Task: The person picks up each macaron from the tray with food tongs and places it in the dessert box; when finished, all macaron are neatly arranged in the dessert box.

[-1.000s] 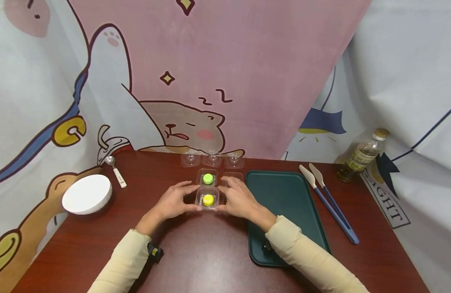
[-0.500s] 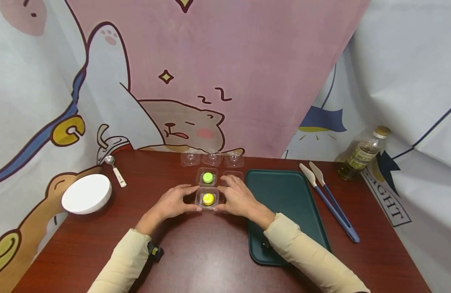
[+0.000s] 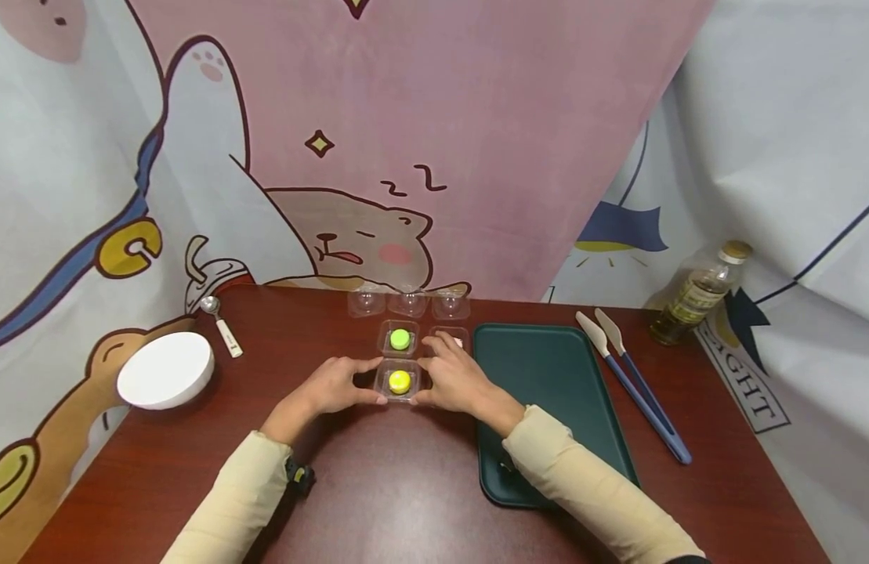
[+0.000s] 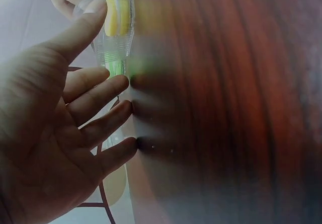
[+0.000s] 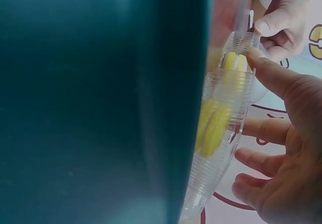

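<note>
A small clear plastic box (image 3: 381, 384) with a yellow macaron (image 3: 400, 382) inside sits on the table between the two hands. The left hand (image 3: 333, 386) lies along its left side, thumb at the front corner and forefinger by the back one; its other fingers spread loosely in the left wrist view. Opposite it, the right hand (image 3: 458, 381) touches the right side with the thumb near the front corner. Behind stands another clear box with a green macaron (image 3: 400, 339). Close by the right fingers, another yellow macaron (image 5: 214, 127) shows in its box, hidden in the head view.
Beyond the right fingertips is one more clear box (image 3: 450, 330). Three clear plastic pieces with domed wells (image 3: 408, 302) line the back edge. A dark green tray (image 3: 540, 360), tongs (image 3: 639, 392) and a bottle (image 3: 698, 298) stand right; a white bowl (image 3: 166, 370) and scoop (image 3: 222, 325) are left.
Both hands stay around the box. The right hand has shifted very slightly left, and a small pale pink spot now shows beyond its fingertips in the back right box.
</note>
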`<state>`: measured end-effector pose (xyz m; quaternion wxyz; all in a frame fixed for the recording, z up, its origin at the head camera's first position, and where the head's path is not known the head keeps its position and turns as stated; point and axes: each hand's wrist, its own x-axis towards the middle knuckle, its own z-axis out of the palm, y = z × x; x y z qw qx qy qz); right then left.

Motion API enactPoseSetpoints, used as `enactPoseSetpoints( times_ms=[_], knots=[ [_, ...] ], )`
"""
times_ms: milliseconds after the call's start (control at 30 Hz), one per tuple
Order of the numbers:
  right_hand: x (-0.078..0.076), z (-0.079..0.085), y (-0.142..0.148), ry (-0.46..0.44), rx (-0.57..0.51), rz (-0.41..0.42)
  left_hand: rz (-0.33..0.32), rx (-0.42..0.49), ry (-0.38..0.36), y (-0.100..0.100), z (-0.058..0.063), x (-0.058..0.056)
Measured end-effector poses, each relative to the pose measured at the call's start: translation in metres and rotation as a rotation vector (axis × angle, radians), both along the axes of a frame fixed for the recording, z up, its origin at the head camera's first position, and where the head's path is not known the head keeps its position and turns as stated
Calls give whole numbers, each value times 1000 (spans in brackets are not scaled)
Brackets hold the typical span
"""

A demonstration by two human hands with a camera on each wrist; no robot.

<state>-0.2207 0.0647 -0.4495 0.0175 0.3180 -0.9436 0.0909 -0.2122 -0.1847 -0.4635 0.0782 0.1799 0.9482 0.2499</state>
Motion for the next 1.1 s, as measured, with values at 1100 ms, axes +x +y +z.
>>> enactPoseSetpoints(
  times_ms=[1100],
  knots=[
    [-13, 14, 66, -102, -249, -53, 60, 113, -16, -25, 7, 0]
  ],
)
